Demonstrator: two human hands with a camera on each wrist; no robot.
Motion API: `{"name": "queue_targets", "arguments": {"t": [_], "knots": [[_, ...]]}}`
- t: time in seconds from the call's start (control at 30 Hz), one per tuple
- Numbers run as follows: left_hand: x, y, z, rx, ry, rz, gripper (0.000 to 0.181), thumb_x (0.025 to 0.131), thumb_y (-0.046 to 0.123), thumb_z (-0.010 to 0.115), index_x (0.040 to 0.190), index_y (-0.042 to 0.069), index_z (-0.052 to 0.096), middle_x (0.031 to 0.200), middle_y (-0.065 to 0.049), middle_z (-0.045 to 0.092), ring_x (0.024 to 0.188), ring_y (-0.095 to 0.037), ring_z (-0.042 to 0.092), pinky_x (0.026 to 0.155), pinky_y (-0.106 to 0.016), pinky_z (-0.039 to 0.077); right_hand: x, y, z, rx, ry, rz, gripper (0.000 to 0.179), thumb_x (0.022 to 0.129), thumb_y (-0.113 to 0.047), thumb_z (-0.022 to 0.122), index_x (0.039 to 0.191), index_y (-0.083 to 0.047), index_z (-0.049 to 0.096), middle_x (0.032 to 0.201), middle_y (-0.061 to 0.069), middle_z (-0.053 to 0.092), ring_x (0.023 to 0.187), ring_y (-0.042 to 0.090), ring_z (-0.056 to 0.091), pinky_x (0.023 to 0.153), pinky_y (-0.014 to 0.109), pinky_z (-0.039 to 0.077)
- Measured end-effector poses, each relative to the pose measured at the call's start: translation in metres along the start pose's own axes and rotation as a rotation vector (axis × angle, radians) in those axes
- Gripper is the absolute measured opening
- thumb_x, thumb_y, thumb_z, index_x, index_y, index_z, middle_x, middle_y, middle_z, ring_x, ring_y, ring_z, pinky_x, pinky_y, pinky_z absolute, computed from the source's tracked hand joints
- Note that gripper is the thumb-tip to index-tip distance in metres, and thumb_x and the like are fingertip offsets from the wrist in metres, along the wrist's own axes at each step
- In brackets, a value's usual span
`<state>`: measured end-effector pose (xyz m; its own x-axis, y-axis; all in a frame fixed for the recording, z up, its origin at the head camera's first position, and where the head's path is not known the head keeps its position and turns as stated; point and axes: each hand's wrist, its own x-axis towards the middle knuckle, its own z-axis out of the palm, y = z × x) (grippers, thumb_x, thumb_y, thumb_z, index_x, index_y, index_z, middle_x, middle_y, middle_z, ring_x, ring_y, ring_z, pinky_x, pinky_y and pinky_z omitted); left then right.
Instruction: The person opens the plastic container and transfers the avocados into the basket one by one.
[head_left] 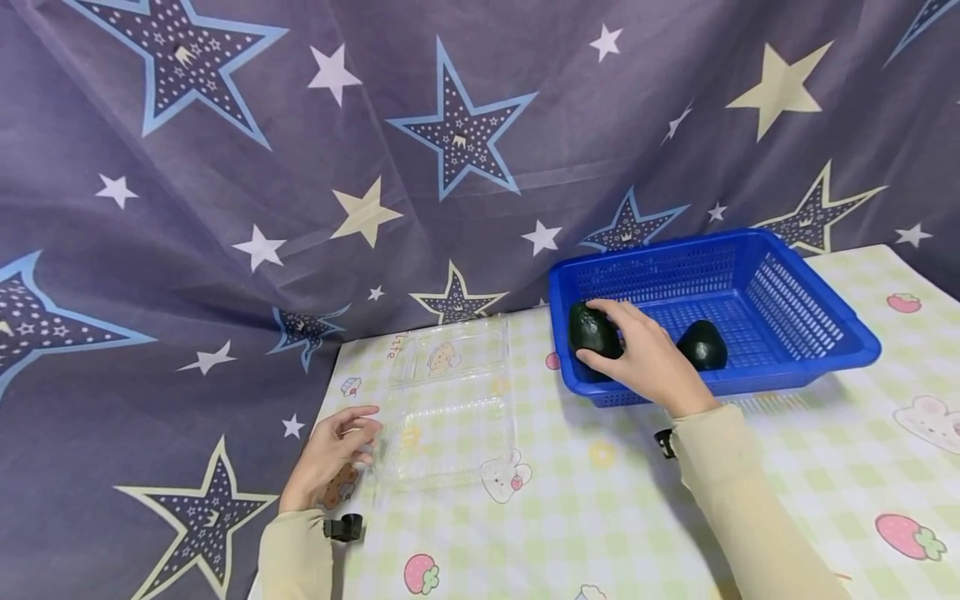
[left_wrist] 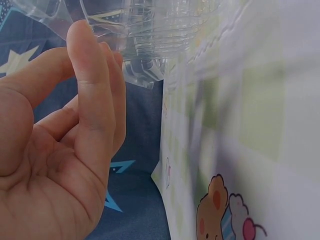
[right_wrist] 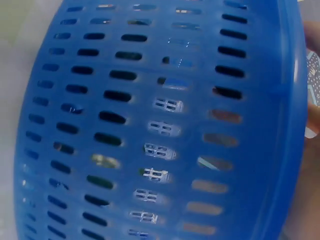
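A blue perforated plastic basket (head_left: 813, 358) holds two dark green avocados. My right hand (head_left: 651, 354) reaches over its near rim and grips the left avocado (head_left: 588, 332), with fingers on the far side and thumb on the near side. Just right of that hand lies the second avocado (head_left: 703, 346). In the right wrist view the basket wall (right_wrist: 165, 120) hides most of the grip. A clear plastic clamshell box (head_left: 450, 433) lies unfolded on the table. My left hand (head_left: 337, 450) is at its left edge, fingers loosely bent; whether a fingertip touches the box I cannot tell.
A checked tablecloth (head_left: 585, 533) with cartoon prints covers the table. Behind the table hangs a dark curtain (head_left: 300, 125) with stars, close to the basket and the box. The basket stands at the back right, the box to its left.
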<state>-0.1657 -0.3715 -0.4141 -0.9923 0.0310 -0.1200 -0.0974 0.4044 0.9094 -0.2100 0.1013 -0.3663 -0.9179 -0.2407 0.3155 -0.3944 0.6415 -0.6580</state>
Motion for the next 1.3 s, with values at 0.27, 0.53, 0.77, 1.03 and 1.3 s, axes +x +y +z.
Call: {"name": "queue_targets", "arguments": {"t": [0.27,0.53,0.77,1.03,1.3], "knots": [[-0.001,-0.002,0.000,-0.001,0.006,-0.003,0.053,0.097,0.021,0.067,0.140,-0.005,0.050,0.113,-0.026,0.062,0.083,-0.024,0.066,0.064,-0.034,0.062,-0.003,0.013,-0.005,-0.031,-0.040,0.048,0.070,0.090,-0.037,0.074,0.149,-0.014,0.043,0.152,0.019,0.043,0.139,0.046,0.037,0.108,0.069,0.034],[0.001,-0.001,0.000,-0.003,0.004,-0.007,0.054,0.097,0.023,0.067,0.141,-0.004,0.049,0.114,-0.025,0.062,0.085,-0.027,0.066,0.064,-0.034,0.062,-0.004,0.023,-0.011,-0.045,-0.025,0.061,0.068,0.089,-0.033,0.075,0.146,-0.009,0.046,0.147,0.022,0.047,0.132,0.048,0.044,0.102,0.068,0.040],[-0.002,0.001,0.001,-0.007,0.007,-0.012,0.053,0.097,0.021,0.067,0.141,-0.005,0.049,0.110,-0.019,0.065,0.084,-0.023,0.065,0.064,-0.033,0.062,-0.007,0.027,-0.022,-0.094,-0.090,0.131,0.067,0.091,-0.032,0.072,0.147,-0.009,0.043,0.146,0.025,0.046,0.124,0.049,0.049,0.093,0.066,0.047],[-0.001,-0.001,-0.001,0.008,0.005,-0.004,0.054,0.098,0.022,0.066,0.141,-0.006,0.048,0.112,-0.023,0.064,0.085,-0.025,0.065,0.064,-0.033,0.062,-0.005,0.029,-0.025,-0.115,-0.168,0.184,0.068,0.092,-0.034,0.071,0.150,-0.012,0.042,0.147,0.027,0.042,0.129,0.051,0.044,0.098,0.071,0.042],[0.000,-0.003,-0.002,-0.003,0.002,0.002,0.054,0.097,0.024,0.066,0.140,-0.004,0.049,0.114,-0.026,0.062,0.083,-0.023,0.065,0.066,-0.038,0.062,-0.001,0.031,-0.024,-0.170,-0.202,0.239,0.047,0.092,-0.019,0.071,0.133,0.001,0.059,0.134,0.029,0.054,0.123,0.050,0.049,0.098,0.068,0.042]]}}
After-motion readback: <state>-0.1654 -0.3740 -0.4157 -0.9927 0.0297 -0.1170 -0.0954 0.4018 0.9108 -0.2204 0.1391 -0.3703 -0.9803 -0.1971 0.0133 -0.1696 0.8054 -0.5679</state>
